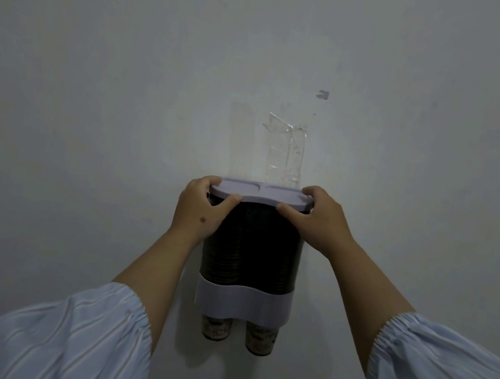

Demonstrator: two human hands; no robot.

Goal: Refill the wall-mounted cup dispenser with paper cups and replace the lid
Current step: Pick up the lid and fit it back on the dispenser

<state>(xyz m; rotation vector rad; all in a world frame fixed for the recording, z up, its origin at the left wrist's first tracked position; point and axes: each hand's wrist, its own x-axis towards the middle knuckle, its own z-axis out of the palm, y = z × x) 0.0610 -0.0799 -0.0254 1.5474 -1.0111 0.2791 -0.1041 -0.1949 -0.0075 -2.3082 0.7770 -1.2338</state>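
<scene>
A cup dispenser (250,255) hangs on the wall, its dark see-through body showing two stacks of paper cups above a pale lilac band (243,303). Two cups (259,338) poke out below the band. A flat lilac lid (261,193) lies across the top of the dispenser. My left hand (198,207) grips the lid's left end, thumb under the front edge and fingers over the top. My right hand (319,220) grips the lid's right end in the same way.
Strips of clear tape (284,149) stick to the grey wall just above the dispenser. A small dark mark (322,95) sits higher on the wall. Loose pale blue striped sleeves (71,334) fill the bottom corners of the view.
</scene>
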